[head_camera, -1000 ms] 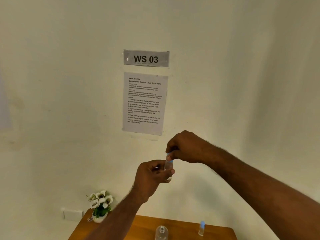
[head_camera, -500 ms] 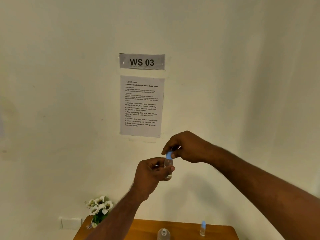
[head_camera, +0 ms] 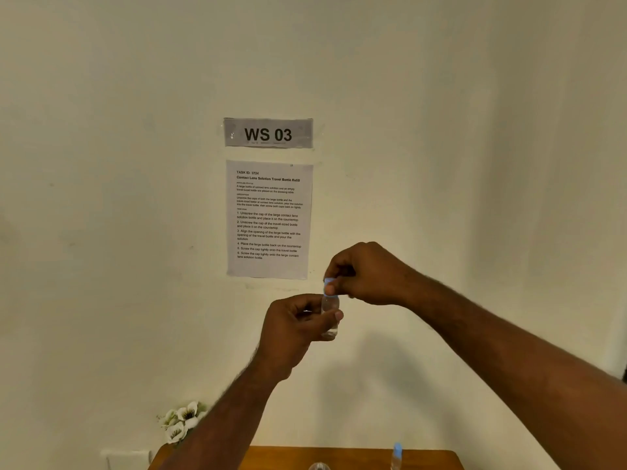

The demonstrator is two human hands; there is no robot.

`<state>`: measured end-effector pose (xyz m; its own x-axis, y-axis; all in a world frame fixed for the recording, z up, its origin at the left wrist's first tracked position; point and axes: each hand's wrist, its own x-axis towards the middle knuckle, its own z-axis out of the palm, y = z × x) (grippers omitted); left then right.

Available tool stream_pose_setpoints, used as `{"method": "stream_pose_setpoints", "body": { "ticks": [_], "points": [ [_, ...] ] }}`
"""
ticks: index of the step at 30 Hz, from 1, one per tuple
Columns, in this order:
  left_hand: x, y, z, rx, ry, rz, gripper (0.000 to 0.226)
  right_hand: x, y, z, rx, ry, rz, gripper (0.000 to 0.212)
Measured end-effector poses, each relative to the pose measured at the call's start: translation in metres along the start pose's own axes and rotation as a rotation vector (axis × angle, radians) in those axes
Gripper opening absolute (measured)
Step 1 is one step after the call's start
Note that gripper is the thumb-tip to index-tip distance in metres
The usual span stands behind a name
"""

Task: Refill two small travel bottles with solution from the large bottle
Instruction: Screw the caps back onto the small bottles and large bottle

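Pale wall behind, left hand (head_camera: pixel 295 329) grips the small travel bottle (head_camera: pixel 329 315) by its body. Right hand (head_camera: pixel 368 274) pinches the blue cap (head_camera: pixel 329 287). Likely light, smooth, slippery plastic; hold mid-body.

A plain cream wall (head_camera: pixel 475 130) fills the view. At its centre hangs a grey "WS 03" sign (head_camera: pixel 268 133), a printed instruction sheet (head_camera: pixel 269 218) just below. At 6 o'clock, a wooden tabletop (head_camera: pixel 339 457); white artificial flowers (head_camera: pixel 181 420) at 7 o'clock.
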<state>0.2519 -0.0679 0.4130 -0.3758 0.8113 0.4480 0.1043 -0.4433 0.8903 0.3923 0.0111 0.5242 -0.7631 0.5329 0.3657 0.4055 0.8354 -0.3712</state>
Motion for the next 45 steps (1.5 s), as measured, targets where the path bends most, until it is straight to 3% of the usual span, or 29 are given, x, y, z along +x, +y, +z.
{"method": "stream_pose_setpoints", "body": {
  "ticks": [3,9,18,22,26,28,32,34,36,45],
  "points": [
    [-0.001,0.004,0.001,-0.009,0.013,0.013,0.016,0.0,0.001,0.002,-0.054,0.115,0.053,0.039],
    [-0.002,0.009,0.0,0.005,0.014,0.019,0.017,-0.008,0.008,0.002,0.364,-0.033,0.016,0.026],
    [-0.006,-0.006,0.005,-0.026,0.04,-0.024,0.017,-0.014,0.009,0.037,0.272,0.25,0.099,0.013],
    [-0.01,-0.022,0.001,-0.025,-0.005,-0.029,0.02,-0.029,0.021,0.063,0.373,0.224,0.214,0.03],
    [-0.017,-0.047,-0.01,0.013,-0.07,-0.07,0.024,-0.044,0.039,0.106,0.449,0.236,0.352,0.027],
    [-0.022,-0.068,-0.016,0.145,-0.142,-0.053,0.026,-0.051,0.045,0.127,0.435,0.282,0.39,0.024],
    [-0.036,-0.125,-0.038,0.67,-0.234,-0.067,0.09,-0.069,0.065,0.176,0.392,0.382,0.503,0.025],
    [-0.043,-0.158,-0.052,1.018,-0.243,0.003,0.105,-0.082,0.084,0.202,0.364,0.415,0.596,0.024],
    [-0.048,-0.188,-0.065,1.218,-0.273,0.021,0.11,-0.096,0.104,0.225,0.339,0.418,0.695,0.024],
    [-0.055,-0.287,-0.071,1.369,-0.396,-0.105,0.113,-0.117,0.228,0.319,0.306,0.294,0.927,0.037]
  ]
}}
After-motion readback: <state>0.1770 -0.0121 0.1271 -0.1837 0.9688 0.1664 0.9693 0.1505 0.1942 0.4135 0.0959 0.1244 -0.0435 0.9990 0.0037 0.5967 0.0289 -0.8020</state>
